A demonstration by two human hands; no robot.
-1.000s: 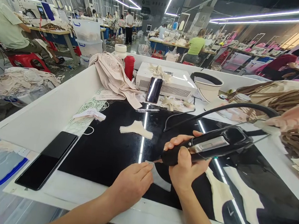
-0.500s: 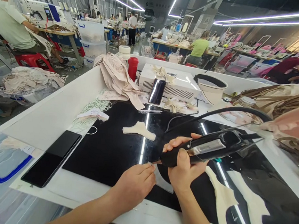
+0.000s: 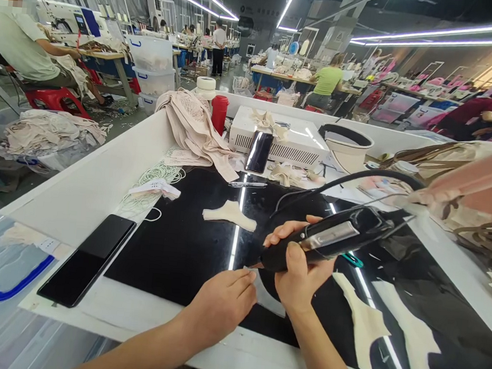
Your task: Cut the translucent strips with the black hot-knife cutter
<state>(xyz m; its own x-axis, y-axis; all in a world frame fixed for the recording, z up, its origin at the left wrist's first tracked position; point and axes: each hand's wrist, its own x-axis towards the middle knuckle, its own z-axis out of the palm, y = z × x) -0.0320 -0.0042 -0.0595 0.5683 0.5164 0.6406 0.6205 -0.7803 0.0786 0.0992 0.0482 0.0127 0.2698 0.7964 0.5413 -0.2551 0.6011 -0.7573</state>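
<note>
My right hand (image 3: 303, 270) is wrapped round a black handheld tool (image 3: 327, 237) with a silver plate and a cable at its rear. The tool's tip points left, close to the fingertips of my left hand (image 3: 227, 300). Those fingers pinch the upper left end of a pale translucent piece (image 3: 268, 298) lying on the black mat (image 3: 171, 247). One cream fabric piece (image 3: 230, 215) lies beyond my hands. To the right of my right hand are two more, a cream piece (image 3: 365, 324) and a paler piece (image 3: 409, 331).
A black phone (image 3: 88, 259) lies at the left edge. Behind the mat are a white box (image 3: 280, 138) with an upright phone (image 3: 258, 151), a red bottle (image 3: 219, 114) and draped fabric strips (image 3: 191, 122). A teal tool (image 3: 352, 260) lies right. People sit at sewing tables beyond.
The black tool and my right hand have shifted slightly left, and more of the teal tool shows. My left hand keeps its pinch on the translucent piece.
</note>
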